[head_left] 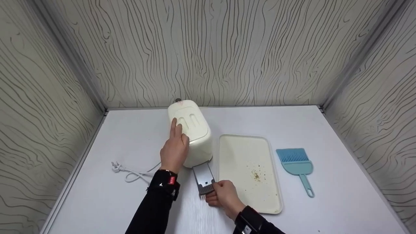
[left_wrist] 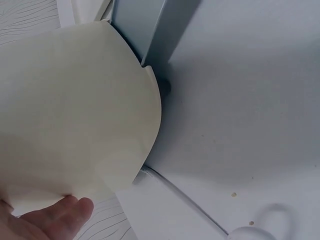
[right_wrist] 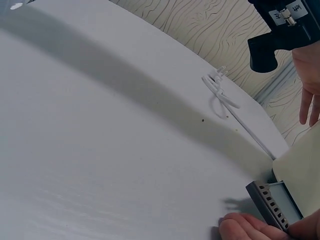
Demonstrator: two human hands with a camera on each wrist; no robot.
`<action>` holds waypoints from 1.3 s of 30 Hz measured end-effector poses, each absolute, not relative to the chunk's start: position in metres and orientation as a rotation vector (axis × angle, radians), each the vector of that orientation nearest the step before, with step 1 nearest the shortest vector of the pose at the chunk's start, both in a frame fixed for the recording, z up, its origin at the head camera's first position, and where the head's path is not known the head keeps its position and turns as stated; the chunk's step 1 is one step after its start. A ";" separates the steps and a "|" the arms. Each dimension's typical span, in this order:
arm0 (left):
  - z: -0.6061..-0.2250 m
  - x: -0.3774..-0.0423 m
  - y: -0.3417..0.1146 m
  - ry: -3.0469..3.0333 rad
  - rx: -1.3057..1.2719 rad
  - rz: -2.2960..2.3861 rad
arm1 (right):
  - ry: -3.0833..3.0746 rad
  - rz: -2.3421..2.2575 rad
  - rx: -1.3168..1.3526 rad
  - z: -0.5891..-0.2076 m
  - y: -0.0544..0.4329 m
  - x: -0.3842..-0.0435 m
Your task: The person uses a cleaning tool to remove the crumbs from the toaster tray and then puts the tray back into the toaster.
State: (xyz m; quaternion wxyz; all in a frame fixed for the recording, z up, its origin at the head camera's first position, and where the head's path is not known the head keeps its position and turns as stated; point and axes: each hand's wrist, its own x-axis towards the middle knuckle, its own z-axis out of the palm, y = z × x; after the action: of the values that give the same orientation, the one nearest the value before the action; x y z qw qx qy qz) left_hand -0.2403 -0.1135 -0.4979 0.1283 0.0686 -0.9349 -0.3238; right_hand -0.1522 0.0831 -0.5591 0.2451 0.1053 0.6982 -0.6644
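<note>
A cream toaster (head_left: 199, 151) stands left of the middle, its two slots on top. The left hand (head_left: 175, 149) lies against its left side and top edge, index and middle fingers (head_left: 173, 125) stretched along it. From the toaster's near end sticks out a metal crumb tray (head_left: 203, 174) with a grey ridged handle (right_wrist: 270, 207). Thumb and fingers of the right hand (head_left: 226, 196) pinch this handle at its right corner. In the left wrist view the crumb tray (left_wrist: 137, 25) juts from under the toaster's body (left_wrist: 75, 110).
A cream rectangular tray (head_left: 232, 159) with scattered brown crumbs (head_left: 256, 175) lies right of the toaster. Farther right lies a blue-green brush with a dustpan-like head (head_left: 297, 165). The toaster's white cord and plug (head_left: 116, 167) lie at left. Patterned walls (head_left: 208, 52) enclose the table.
</note>
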 end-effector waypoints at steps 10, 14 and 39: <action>-0.499 -0.240 -0.112 -2.717 0.193 -0.885 | 2.103 -1.703 0.195 -0.559 0.087 -0.152; -0.499 -0.241 -0.111 -2.720 0.193 -0.878 | 2.125 -1.683 0.183 -0.560 0.087 -0.153; -0.500 -0.241 -0.110 -2.691 0.202 -0.921 | 2.052 -1.826 0.242 -0.568 0.078 -0.164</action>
State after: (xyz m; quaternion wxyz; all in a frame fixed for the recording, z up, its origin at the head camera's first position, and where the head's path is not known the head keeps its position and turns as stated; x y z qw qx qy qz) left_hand -0.2413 -0.1099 -0.4998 0.1445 0.0700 -0.9338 -0.3197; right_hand -0.1645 0.0784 -0.5681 0.1909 0.0862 0.7304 -0.6501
